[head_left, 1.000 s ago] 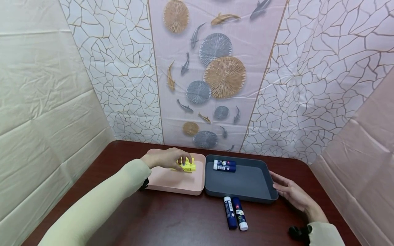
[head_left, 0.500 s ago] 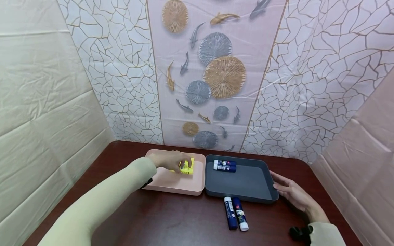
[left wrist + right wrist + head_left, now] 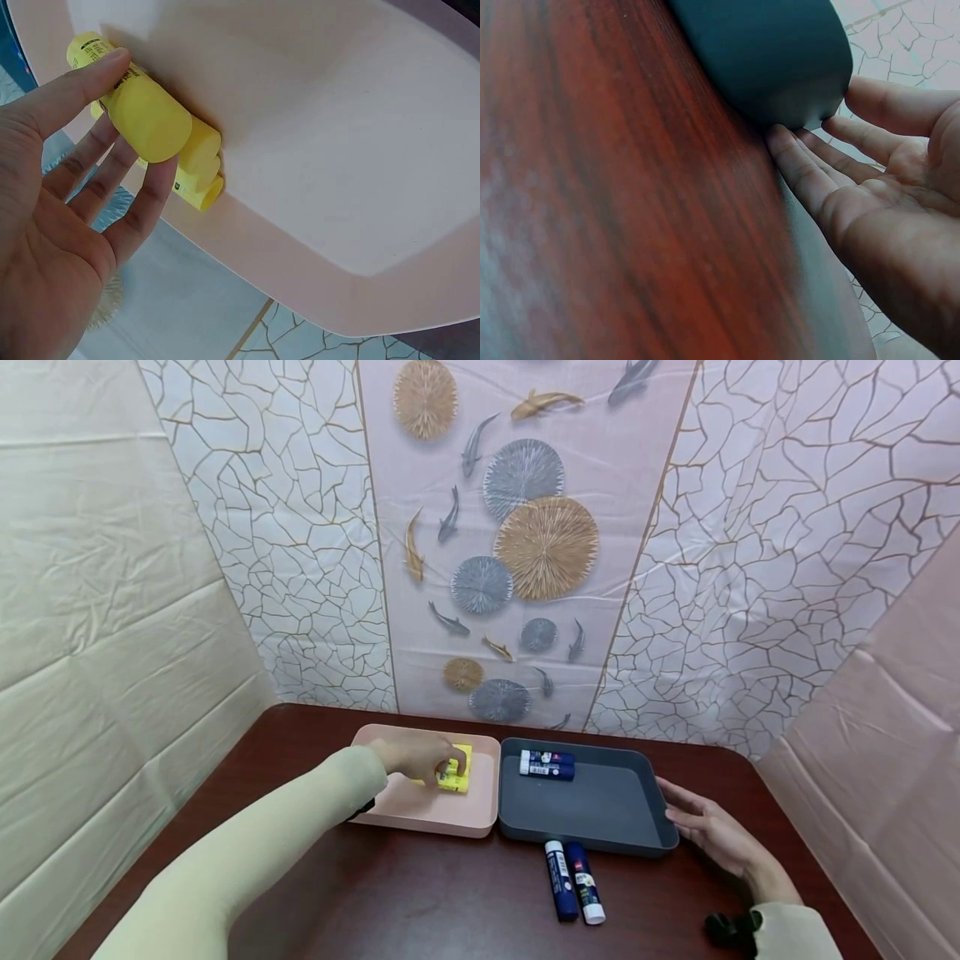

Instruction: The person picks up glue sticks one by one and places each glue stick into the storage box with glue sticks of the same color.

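Note:
In the left wrist view my left hand (image 3: 64, 247) pinches a yellow glue stick (image 3: 146, 112) between thumb and fingertips. More yellow glue sticks (image 3: 202, 169) lie side by side just beyond it, partly hidden, against the wall of the pink tray (image 3: 480, 793). My right hand (image 3: 716, 835) rests at the right end of the dark grey tray (image 3: 600, 806); its extended thumb and fingertips touch the tray's outer wall and lower edge in the right wrist view. Two blue glue sticks (image 3: 547, 765) with white caps lie in the grey tray's back left part.
Two more blue glue sticks, one (image 3: 561, 881) with its white end away from me and one (image 3: 585, 883) with it towards me, lie before the grey tray. Both trays stand side by side on the dark red wooden table (image 3: 427, 893). A patterned cloth (image 3: 517, 552) hangs behind.
My left hand has shifted slightly right and towards me inside the pink tray, its fingers drawing in around the yellow sticks. My right hand and the grey tray stay put.

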A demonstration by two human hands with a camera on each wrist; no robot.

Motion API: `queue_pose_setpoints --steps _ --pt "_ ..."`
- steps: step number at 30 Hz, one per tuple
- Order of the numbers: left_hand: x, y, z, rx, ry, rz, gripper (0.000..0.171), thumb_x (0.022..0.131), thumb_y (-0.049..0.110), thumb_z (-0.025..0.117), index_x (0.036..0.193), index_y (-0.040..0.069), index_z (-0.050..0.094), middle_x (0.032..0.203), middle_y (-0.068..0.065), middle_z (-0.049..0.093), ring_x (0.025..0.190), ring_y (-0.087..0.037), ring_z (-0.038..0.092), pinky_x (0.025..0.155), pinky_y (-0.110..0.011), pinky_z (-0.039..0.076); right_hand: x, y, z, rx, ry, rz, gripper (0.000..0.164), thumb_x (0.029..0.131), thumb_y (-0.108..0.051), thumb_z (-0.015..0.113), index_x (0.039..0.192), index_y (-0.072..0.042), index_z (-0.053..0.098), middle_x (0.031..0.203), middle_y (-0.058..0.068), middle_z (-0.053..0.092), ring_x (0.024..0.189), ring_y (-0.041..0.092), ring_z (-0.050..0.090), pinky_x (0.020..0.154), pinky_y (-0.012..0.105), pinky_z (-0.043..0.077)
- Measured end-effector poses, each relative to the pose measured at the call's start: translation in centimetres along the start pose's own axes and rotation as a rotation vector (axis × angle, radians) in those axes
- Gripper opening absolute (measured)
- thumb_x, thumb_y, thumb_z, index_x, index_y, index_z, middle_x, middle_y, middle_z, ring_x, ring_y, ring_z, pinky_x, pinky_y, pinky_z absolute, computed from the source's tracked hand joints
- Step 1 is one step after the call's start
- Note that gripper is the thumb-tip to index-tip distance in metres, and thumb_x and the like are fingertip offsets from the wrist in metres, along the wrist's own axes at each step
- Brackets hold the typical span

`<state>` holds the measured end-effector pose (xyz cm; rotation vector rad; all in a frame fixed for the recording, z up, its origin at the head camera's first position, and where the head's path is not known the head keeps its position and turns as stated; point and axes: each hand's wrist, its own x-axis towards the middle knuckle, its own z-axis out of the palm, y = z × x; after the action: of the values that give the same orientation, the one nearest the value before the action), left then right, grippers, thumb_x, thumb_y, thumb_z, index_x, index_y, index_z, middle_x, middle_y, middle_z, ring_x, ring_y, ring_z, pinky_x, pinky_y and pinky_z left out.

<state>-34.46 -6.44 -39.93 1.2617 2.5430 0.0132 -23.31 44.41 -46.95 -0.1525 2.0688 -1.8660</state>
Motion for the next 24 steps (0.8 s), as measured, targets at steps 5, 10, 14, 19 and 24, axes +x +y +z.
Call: queue_pose_setpoints --steps 5,10,14,19,24 --pt "0.2 0.5 0.3 0.076 0.017 -0.008 0.043 0.085 -0.003 0.070 0.114 0.029 0.069 0.090 0.005 0.062 0.086 -0.013 0.053 0.078 -0.027 0.045 -0.2 -0.1 0.0 0.001 -0.002 0.006 0.074 0.110 -0.015 0.053 0.167 -0.005 0.007 0.170 0.027 0.006 0.126 0.000 0.057 0.100 0.023 0.050" --pt "0.7 0.9 0.8 0.160 0.058 -0.030 0.041 0.085 0.000 0.074 0.114 0.028 0.067 0.087 0.008 0.056 0.083 -0.013 0.051 0.076 -0.027 0.044 -0.4 -0.2 -0.2 -0.013 0.004 0.001 0.072 0.110 -0.015 0.051 0.167 -0.005 0.008 0.170 0.027 0.006 0.126 0.001 0.058 0.100 0.024 0.051" --pt "0.9 1.0 1.2 0.168 0.089 -0.049 0.042 0.083 0.001 0.079 0.113 0.027 0.067 0.085 0.007 0.054 0.083 -0.013 0.051 0.077 -0.028 0.044 -0.3 -0.1 -0.2 -0.025 -0.005 -0.013 0.072 0.110 -0.015 0.051 0.167 -0.005 0.008 0.170 0.027 0.007 0.127 0.002 0.057 0.100 0.023 0.050" --pt "0.7 0.7 1.4 0.151 0.108 -0.038 0.043 0.080 0.000 0.080 0.113 0.025 0.067 0.083 0.007 0.053 0.082 -0.012 0.051 0.075 -0.028 0.044 0.0 0.1 -0.1 -0.021 -0.016 -0.027 0.072 0.110 -0.014 0.052 0.166 -0.004 0.009 0.170 0.028 0.006 0.129 0.003 0.057 0.101 0.024 0.050" --pt "0.4 0.7 1.2 0.124 0.102 -0.018 0.045 0.081 -0.003 0.077 0.116 0.022 0.066 0.088 0.004 0.056 0.081 -0.013 0.050 0.073 -0.027 0.044 0.2 0.1 0.0 -0.014 -0.015 -0.020 0.072 0.110 -0.014 0.052 0.167 -0.004 0.009 0.170 0.028 0.006 0.129 0.003 0.057 0.101 0.024 0.050"
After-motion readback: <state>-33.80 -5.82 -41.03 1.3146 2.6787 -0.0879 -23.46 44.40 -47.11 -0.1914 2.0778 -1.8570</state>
